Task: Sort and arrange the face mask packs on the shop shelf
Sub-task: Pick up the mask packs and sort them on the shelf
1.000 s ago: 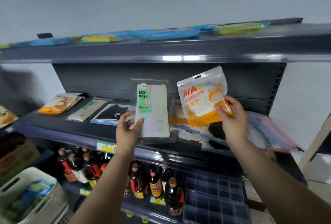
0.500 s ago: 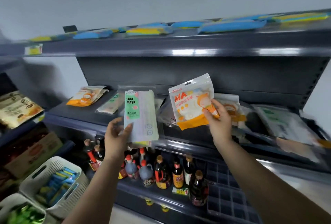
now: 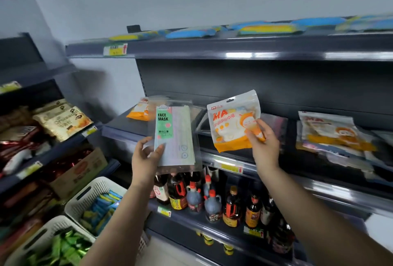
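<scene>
Two packs are being held up off the shelf [image 3: 161,132] at once: the green pack [image 3: 174,136] is pinched at its lower left corner by the left hand [image 3: 146,157], and the orange pack [image 3: 231,121] is gripped at its lower right by the right hand [image 3: 263,144], fingers curled over its front. Looks like the sorting step, mid-carry. A matching orange one [image 3: 138,112] is lying just past the left hand, so the orange pack probably gets laid there next, green one placed separately.
</scene>
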{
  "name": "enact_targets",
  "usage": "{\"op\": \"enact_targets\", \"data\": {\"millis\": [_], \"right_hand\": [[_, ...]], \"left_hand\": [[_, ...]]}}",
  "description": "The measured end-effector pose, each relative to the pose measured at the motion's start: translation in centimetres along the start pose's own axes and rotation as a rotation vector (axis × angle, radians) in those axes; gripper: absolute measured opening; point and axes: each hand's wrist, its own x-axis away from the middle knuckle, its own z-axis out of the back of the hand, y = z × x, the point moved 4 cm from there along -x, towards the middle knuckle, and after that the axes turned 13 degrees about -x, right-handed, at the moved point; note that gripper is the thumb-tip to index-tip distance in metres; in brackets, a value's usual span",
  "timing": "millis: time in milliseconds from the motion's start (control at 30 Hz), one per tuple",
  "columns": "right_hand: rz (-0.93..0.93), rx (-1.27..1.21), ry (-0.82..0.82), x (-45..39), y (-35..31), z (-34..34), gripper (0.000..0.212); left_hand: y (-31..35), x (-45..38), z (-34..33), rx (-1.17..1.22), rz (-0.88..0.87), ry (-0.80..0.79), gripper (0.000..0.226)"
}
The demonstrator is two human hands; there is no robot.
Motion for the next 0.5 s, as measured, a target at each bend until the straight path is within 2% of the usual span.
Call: {"op": "enact_targets", "data": {"millis": [200,333,500], "right_hand": [[-0.042,-0.017,0.028,1.3,2.7,-5.1,0.043],[-0.046,-0.006,-0.009,1.1,4.0,-8.3,0.043],[-0.087,-0.001,-0.038,0.6,6.2,-12.5,0.044]], "left_hand": [[-1.6,-3.2,5.2,-0.006,0.025,0.037,0.029],[-2.3,-5.1,7.1,-0.005,0.036,0.059,0.027],[-4.0,-8.5,10.0,-0.123,0.036,0.132,0.03]]}}
